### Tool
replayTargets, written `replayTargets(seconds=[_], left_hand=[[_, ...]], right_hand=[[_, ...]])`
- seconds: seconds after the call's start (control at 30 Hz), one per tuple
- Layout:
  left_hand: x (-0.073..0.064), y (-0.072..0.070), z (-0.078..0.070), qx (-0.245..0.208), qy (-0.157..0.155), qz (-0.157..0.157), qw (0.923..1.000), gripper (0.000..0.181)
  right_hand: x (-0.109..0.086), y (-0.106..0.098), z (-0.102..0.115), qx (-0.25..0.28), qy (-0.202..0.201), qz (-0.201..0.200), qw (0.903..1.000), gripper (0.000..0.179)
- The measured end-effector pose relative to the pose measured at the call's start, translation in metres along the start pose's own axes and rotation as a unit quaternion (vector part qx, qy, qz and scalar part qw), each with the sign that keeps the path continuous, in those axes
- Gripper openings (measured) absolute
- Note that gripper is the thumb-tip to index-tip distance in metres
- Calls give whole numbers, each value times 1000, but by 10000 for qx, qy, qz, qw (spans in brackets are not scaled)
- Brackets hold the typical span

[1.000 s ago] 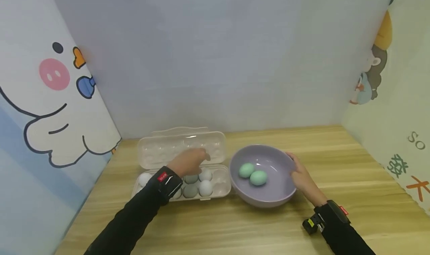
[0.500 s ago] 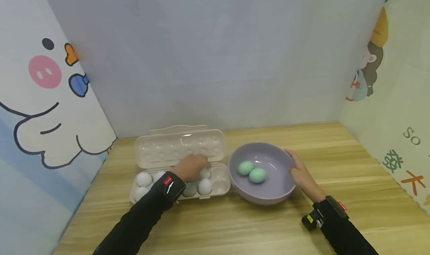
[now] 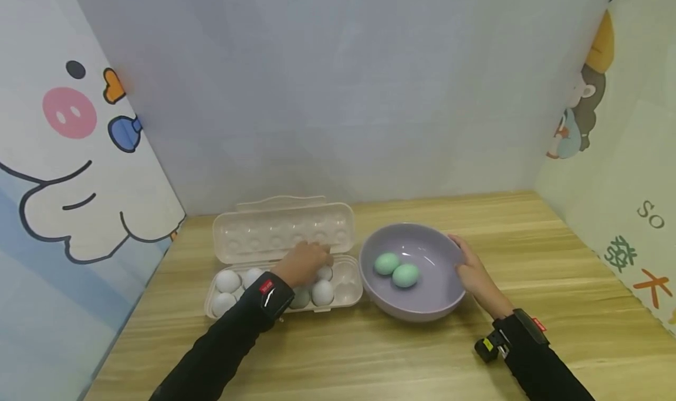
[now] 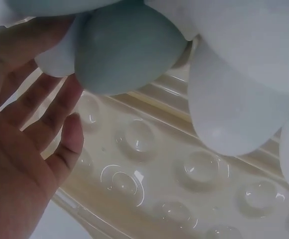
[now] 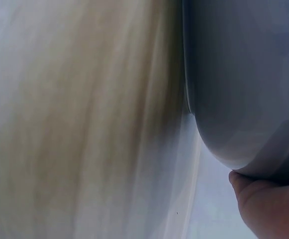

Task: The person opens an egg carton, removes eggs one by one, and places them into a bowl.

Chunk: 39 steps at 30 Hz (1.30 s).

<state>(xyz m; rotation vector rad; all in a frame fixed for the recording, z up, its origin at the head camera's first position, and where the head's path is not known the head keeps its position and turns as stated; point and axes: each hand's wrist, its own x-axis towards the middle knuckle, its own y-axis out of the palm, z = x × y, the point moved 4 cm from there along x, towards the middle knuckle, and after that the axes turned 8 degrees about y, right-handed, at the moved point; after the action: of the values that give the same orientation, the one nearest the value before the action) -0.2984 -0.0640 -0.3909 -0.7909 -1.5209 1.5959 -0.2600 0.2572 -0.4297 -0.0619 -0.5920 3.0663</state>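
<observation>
In the head view my left hand point(image 3: 301, 264) reaches down into the egg carton point(image 3: 347, 295), its fingers round an egg in the back row. The left wrist view has thumb and fingers on either side of a grey-green egg point(image 4: 129, 50) and a white egg point(image 4: 57, 59) beside it; I cannot tell which one the hand pinches. Several white eggs point(image 3: 322, 293) sit in the cups. My right hand point(image 3: 475, 280) grips the right rim of a purple bowl point(image 3: 438, 277), thumb over the edge. Two pale green eggs point(image 3: 405, 275) lie in the bowl.
Behind the carton its clear lid point(image 3: 282, 236) lies folded back. The carton's right end nearly meets the bowl. A wooden table point(image 3: 359, 360) carries both, with a plain back wall point(image 3: 359, 107) and a printed panel point(image 3: 158, 213) on the left.
My left hand has come down from just above the carton to in among the eggs. My right hand keeps its grip on the bowl. The head view has shifted a little.
</observation>
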Motion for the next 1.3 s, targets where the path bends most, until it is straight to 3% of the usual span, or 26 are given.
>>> replayTargets(seconds=[0.2, 0.47, 0.77, 0.9, 1.07, 1.3], left_hand=[[-3, -4, 1, 236, 7, -104, 9997, 25], [-2, -29, 3, 323, -17, -437, 9985, 23], [5, -55, -3, 317, 336, -1009, 9938, 30], [16, -64, -13, 229, 573, -1101, 9920, 31], [35, -70, -31, 171, 863, -992, 9912, 32], [62, -66, -60, 68, 1286, -877, 9878, 31]], right_hand=[[0, 0, 0, 0, -96, -44, 9999, 70], [0, 0, 2, 5, -161, -68, 9998, 70], [-4, 2, 5, 6, -88, 31, 10000, 70], [-4, 1, 5, 63, -96, -19, 9999, 71], [-3, 0, 3, 97, -46, -78, 9999, 72], [-1, 1, 2, 117, -14, -117, 9999, 73]])
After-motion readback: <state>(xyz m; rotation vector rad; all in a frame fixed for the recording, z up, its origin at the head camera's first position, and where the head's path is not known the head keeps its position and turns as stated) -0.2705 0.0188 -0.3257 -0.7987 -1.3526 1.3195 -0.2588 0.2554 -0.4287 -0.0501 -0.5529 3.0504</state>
